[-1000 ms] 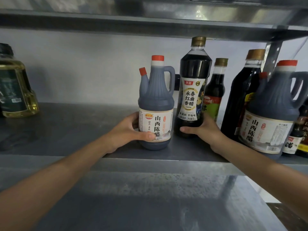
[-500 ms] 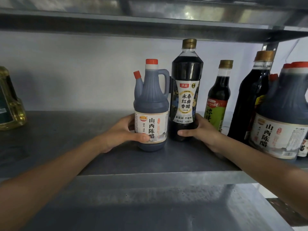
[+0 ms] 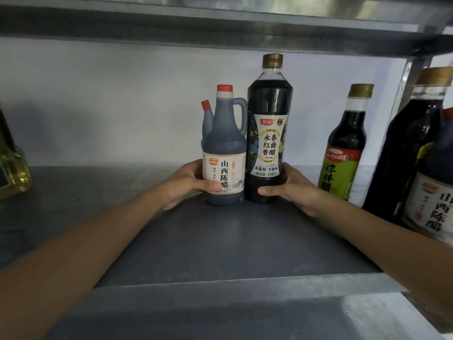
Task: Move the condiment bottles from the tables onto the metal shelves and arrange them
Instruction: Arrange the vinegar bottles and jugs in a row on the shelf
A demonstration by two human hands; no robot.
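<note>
Two bottles stand upright side by side, deep on the metal shelf (image 3: 220, 241). My left hand (image 3: 186, 184) grips the small grey vinegar jug (image 3: 223, 148), which has a handle and two red caps, low at its white label. My right hand (image 3: 291, 187) grips the base of the tall dark vinegar bottle (image 3: 269, 114) with a gold cap. The jug and the tall bottle touch or nearly touch.
To the right stand a dark bottle with a green label (image 3: 344, 153), a large dark gold-capped bottle (image 3: 411, 143) and a big vinegar jug (image 3: 434, 204) at the frame edge. A yellow oil bottle (image 3: 12, 173) sits far left. Another shelf (image 3: 220, 30) hangs overhead.
Both hands have pushed the jug and the tall bottle deeper onto the shelf, away from the front edge. The bottles on the right now lie further off to the side.
</note>
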